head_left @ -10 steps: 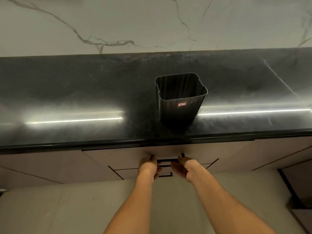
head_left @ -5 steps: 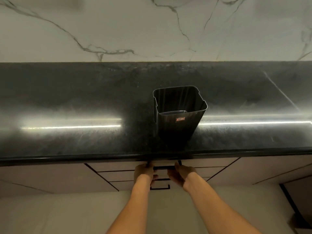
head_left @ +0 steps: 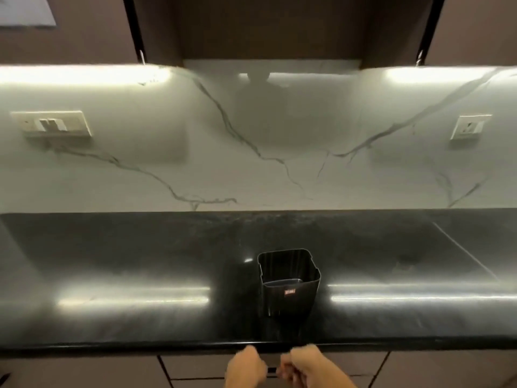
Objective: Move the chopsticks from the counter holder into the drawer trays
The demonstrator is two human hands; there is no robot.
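Note:
A dark square holder [head_left: 289, 292] stands upright on the black counter [head_left: 140, 261], close to its front edge. No chopsticks show inside it, and none are in view anywhere. Just below the counter edge, my left hand [head_left: 246, 369] and my right hand [head_left: 310, 368] sit side by side with curled fingers. Both hold the thin black drawer handle [head_left: 272, 369], a short piece of which shows between them. The drawer front [head_left: 195, 365] sits flush with its neighbours, so its trays are hidden.
A white marble backsplash rises behind the counter, with a switch plate [head_left: 51, 124] at left and a socket [head_left: 470, 127] at right. Dark upper cabinets [head_left: 268, 23] hang overhead with lit strips under them. More drawer fronts run below the counter.
The view has tilted up, so the wall and upper cabinets now show and the hands sit at the bottom edge. Both hands stay at the drawer handle under the counter.

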